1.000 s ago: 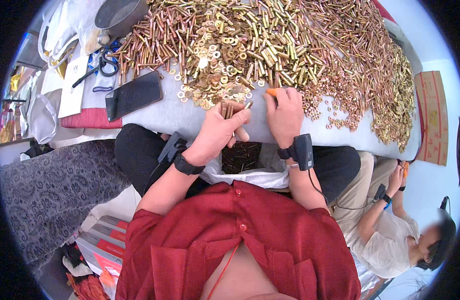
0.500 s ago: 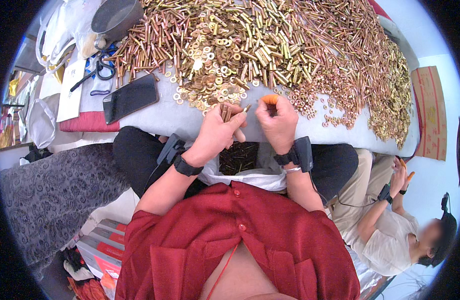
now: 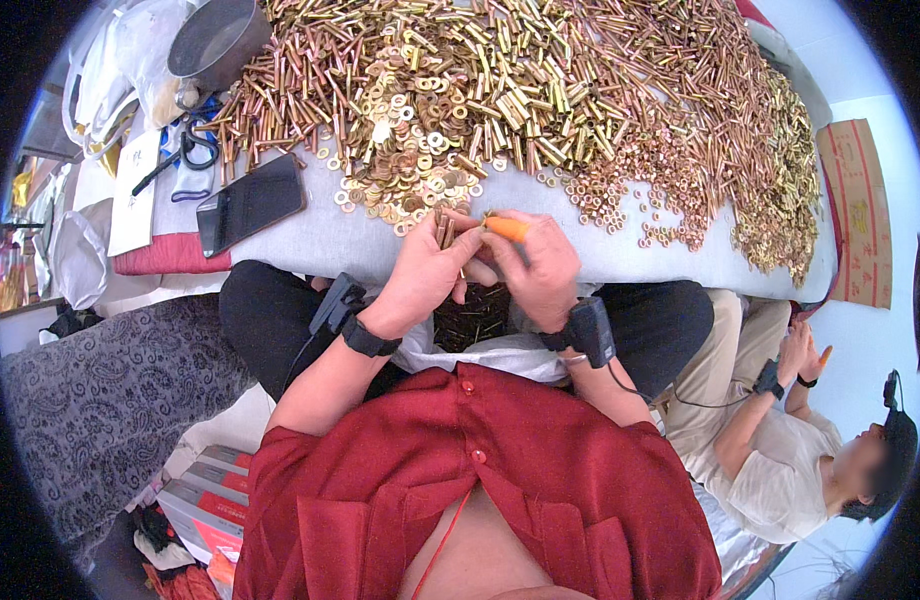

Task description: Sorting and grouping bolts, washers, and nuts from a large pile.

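My left hand (image 3: 427, 262) is closed around several slim brass-coloured bolts (image 3: 444, 231), which stick up between its fingers. My right hand (image 3: 540, 262), with an orange cover on one finger, is pinched against the fingertips of my left hand. A small metal end shows where the fingertips meet; the rest of what the right fingers grip is hidden. Just beyond the hands lie flat washers (image 3: 412, 186) in a heap. Below the hands, a white bag (image 3: 480, 358) between my legs holds many dark, thin metal pieces.
Metal sleeves and bolts (image 3: 540, 90) cover the far table, with small nuts (image 3: 670, 205) at right. A phone (image 3: 252, 204), scissors (image 3: 188, 150) and a grey bowl (image 3: 215, 42) lie left. A person (image 3: 780, 460) sits at right beside a cardboard sheet (image 3: 860, 215).
My right hand has moved left from an apart position to meet the left fingertips at the bolt end. The left hand still holds its bolts.
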Motion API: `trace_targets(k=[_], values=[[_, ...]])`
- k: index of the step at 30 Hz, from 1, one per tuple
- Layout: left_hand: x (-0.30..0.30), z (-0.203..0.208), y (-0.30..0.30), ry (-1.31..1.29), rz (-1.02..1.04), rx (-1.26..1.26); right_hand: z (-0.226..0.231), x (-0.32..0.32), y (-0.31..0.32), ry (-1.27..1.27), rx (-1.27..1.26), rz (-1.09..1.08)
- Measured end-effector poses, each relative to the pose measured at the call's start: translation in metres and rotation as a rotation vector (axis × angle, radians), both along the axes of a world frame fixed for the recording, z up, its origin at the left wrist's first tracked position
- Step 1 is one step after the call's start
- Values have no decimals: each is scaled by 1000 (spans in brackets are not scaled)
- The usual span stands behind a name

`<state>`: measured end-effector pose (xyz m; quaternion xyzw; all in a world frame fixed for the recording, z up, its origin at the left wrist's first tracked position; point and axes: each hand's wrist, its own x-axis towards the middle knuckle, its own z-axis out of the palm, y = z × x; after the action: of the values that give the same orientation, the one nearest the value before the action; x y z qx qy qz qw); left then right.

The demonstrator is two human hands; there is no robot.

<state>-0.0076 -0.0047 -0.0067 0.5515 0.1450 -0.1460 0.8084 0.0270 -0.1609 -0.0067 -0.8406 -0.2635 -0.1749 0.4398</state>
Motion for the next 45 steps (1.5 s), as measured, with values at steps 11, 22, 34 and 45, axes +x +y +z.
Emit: trace_targets(k=[11, 22, 34, 45], values=[[2, -6, -2, -62, 74, 120, -7, 58, -23, -42, -606, -296], [2, -6, -4, -147, 53, 303, 9, 12, -1, 432, 125, 47], [-2, -10, -6, -450, 56, 678, 17, 20, -8, 195, -192, 117], [0, -2, -7, -191, 66, 169, 13, 10, -2, 686, 314, 72]])
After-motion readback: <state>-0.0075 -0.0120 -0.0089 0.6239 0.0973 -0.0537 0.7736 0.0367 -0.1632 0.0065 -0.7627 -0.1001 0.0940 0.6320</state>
